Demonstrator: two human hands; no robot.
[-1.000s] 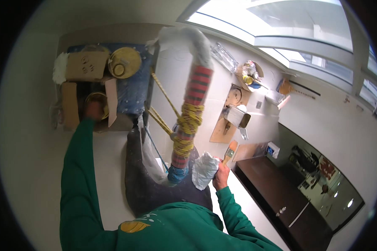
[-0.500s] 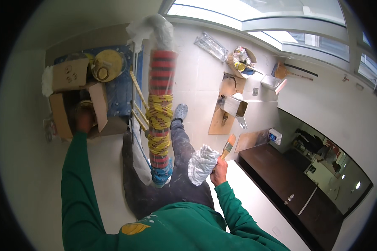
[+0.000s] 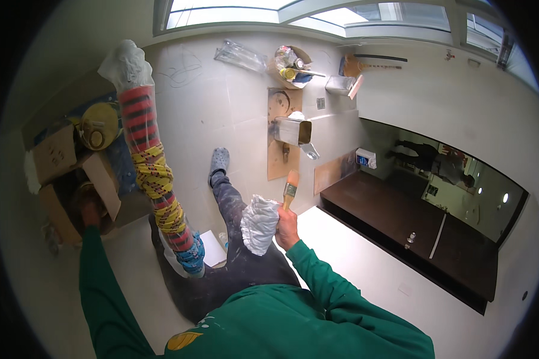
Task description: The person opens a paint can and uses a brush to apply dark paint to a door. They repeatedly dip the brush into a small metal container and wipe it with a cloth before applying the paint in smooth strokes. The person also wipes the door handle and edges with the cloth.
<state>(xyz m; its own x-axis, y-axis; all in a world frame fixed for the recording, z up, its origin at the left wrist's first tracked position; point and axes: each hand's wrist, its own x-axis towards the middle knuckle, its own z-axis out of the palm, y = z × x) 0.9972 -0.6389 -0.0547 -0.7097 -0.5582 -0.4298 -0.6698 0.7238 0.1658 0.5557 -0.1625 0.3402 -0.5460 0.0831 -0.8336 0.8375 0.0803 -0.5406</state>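
The hands are sitting well apart: the right hand point(image 3: 287, 228) is grasping a paintbrush point(image 3: 290, 190) by its handle, bristles pointing up and away from the body, while the left hand point(image 3: 91, 212) is resting inside an open cardboard box point(image 3: 103, 179) at far left. Shadow is covering the left fingers, so I cannot tell whether they are gripping anything. A bunched white cloth point(image 3: 260, 224) is hanging just beside the brush, touching the right hand; how it is being held is not showing.

The brush is probably handling as light, with a stiff handle and soft, bending bristles; the handle is offering the sensible hold. The cloth is looking light, limp and easy to pinch anywhere.

Pale floor point(image 3: 188, 113) is spreading ahead, bearing a brown board point(image 3: 276, 161) with a square metal can point(image 3: 293, 130) lying on it, and a box of odds and ends point(image 3: 290, 63) beyond. A striped, plastic-wrapped column point(image 3: 141, 119) bound with yellow rope point(image 3: 153, 170) is slanting up between the legs and the cardboard box. At right, a dark brown desk point(image 3: 371, 203) is running along a mirror point(image 3: 455, 161), and windows point(image 3: 371, 13) are letting in daylight.
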